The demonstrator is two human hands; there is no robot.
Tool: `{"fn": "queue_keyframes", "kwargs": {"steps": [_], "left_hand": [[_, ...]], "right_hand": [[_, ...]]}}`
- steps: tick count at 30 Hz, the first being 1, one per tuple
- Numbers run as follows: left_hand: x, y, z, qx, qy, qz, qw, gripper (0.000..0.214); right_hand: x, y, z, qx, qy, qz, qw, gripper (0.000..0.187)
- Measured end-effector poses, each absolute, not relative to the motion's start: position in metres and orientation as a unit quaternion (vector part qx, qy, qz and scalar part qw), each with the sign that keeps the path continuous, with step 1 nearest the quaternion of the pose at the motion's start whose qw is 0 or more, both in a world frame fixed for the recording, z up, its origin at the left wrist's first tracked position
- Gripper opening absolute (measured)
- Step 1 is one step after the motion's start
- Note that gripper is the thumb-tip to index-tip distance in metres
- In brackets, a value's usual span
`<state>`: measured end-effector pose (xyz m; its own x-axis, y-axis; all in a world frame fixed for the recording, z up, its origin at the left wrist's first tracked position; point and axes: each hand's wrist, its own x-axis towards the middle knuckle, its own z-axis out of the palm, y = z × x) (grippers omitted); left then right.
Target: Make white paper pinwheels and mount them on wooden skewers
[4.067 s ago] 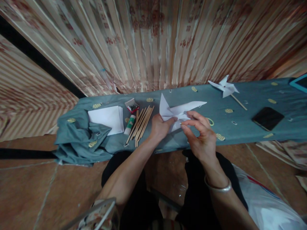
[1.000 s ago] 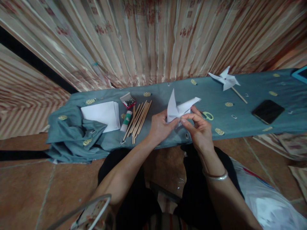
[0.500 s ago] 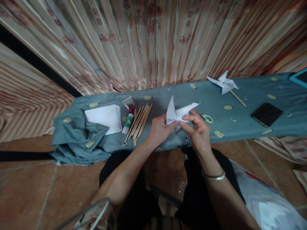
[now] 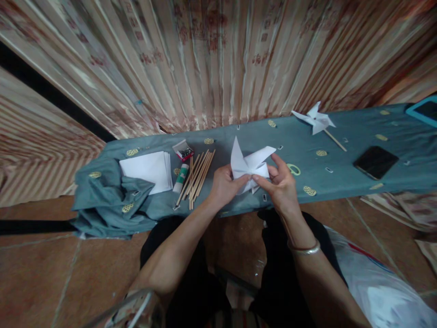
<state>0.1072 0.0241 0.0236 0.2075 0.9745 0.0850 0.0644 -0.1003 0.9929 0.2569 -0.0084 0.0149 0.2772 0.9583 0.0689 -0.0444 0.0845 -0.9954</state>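
Both hands hold a white paper pinwheel (image 4: 251, 164) above the near edge of the cloth-covered table. My left hand (image 4: 225, 186) is closed on its left side, thumb pressed near the centre. From the right, my right hand (image 4: 280, 186) grips the paper, its thumb meeting the left one at the middle and its fingers behind a blade. Pointed blades stand up at the upper left and upper right. Just right of this hand lies a pale green scissor handle (image 4: 293, 169), partly hidden.
Left of my hands lie several wooden sticks (image 4: 199, 177), a glue stick (image 4: 180, 177), a small red box of pins (image 4: 184, 151) and a stack of white paper (image 4: 146, 171). To the right are a finished pinwheel on a stick (image 4: 316, 119), a black phone (image 4: 376, 162) and a blue-framed tablet (image 4: 425, 109).
The pinwheel has turned to face me more, its blades more spread out. My right hand's fingers have moved behind the paper, and its thumb now presses at the centre.
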Motion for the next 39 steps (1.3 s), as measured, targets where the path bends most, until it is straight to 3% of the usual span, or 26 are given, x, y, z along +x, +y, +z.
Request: {"fn": "queue_keyframes", "kwargs": {"steps": [5, 17, 24, 39], "left_hand": [[0.106, 0.025, 0.02, 0.589, 0.436, 0.45, 0.509, 0.021], [0.105, 0.022, 0.023, 0.601, 0.444, 0.442, 0.496, 0.016], [0.106, 0.023, 0.021, 0.592, 0.433, 0.447, 0.513, 0.02], [0.109, 0.025, 0.014, 0.562, 0.443, 0.451, 0.534, 0.021]], "right_hand": [[0.257, -0.009, 0.018, -0.541, -0.401, 0.442, 0.592, 0.098], [0.255, -0.009, 0.027, -0.533, -0.409, 0.462, 0.579, 0.078], [0.254, -0.008, 0.021, -0.549, -0.397, 0.446, 0.585, 0.096], [0.252, -0.008, 0.02, -0.538, -0.4, 0.427, 0.606, 0.086]]}}
